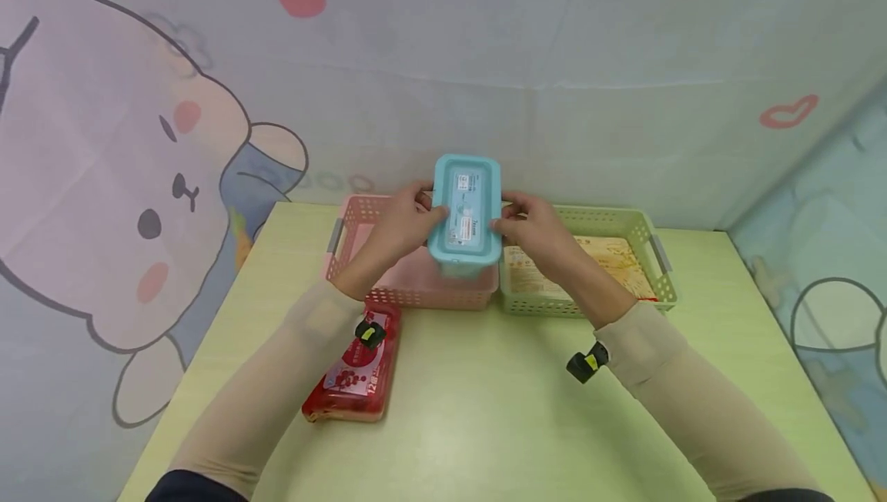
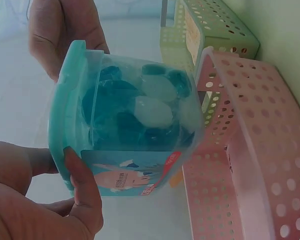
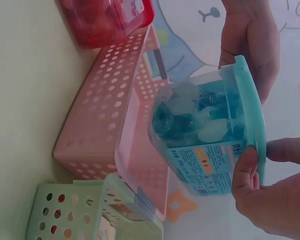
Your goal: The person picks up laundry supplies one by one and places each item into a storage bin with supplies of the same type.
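Observation:
A clear plastic tub [image 2: 140, 105] with a turquoise lid [image 1: 466, 209] is held up above the baskets, its lid towards the head camera. Blue and white lumps show through its walls, and printed labels sit on its side and lid. My left hand [image 1: 405, 221] grips the left edge of the lid. On the opposite edge, my right hand [image 1: 540, 231] pinches the rim between thumb and fingers. Under the tub stands a pink perforated basket [image 1: 430, 298], its visible floor bare. Beside it on the right is a green basket [image 1: 582, 306] holding a flat yellowish package [image 1: 610, 259].
A red plastic box [image 1: 360, 371] with a printed label lies on the pale table [image 1: 478, 409], partly behind the left forearm and near the pink basket's front. A cartoon-printed cloth [image 1: 554, 63] hangs behind the table and along its sides.

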{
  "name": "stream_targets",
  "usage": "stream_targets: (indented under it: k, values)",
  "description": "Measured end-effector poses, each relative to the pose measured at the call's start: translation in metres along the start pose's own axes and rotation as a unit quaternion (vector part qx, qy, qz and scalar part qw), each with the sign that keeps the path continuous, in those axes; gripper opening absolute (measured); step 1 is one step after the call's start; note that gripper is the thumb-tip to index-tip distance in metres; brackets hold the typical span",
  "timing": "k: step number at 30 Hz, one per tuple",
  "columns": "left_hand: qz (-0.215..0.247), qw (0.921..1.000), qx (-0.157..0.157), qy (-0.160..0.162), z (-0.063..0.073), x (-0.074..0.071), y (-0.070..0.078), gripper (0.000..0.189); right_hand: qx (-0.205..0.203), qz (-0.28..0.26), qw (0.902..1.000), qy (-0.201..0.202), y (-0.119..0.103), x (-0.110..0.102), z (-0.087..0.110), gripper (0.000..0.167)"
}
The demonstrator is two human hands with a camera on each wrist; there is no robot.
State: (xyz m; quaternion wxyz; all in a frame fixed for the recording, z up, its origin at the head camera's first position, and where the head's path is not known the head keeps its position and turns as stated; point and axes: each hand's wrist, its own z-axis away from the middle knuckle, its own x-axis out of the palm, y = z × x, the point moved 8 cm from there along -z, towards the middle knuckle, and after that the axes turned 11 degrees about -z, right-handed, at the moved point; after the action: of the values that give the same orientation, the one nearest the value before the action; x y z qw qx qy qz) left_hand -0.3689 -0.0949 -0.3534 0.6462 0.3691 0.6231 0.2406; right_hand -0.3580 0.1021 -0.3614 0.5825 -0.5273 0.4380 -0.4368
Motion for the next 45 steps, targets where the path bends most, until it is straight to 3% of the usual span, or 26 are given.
stream_targets:
  k: [7,19,25,33,45]
  values:
    - [-0.038,0.9989,-0.015,0.024,-0.011,-0.001,-0.007,0.053,0.008,0.009,0.9999,0.011,0.007,0.001,-0.017,0.058]
    - [-0.056,0.9976,-0.034,0.019,-0.024,0.009,-0.019,0.055,0.023,0.026,0.9991,0.025,0.019,0.0,-0.031,0.056]
    - [-0.071,0.9971,-0.028,0.007,-0.03,0.016,-0.026,0.051,0.027,0.039,0.9987,0.021,0.025,-0.001,-0.033,0.056]
    - [-0.055,0.9979,-0.034,-0.012,-0.033,0.028,-0.04,0.051,0.036,0.052,0.9976,0.027,0.045,-0.001,-0.04,0.052]
    - [-0.099,0.995,-0.018,-0.001,-0.037,0.04,-0.051,0.049,0.033,0.101,0.9937,0.036,0.062,0.0,-0.04,0.059]
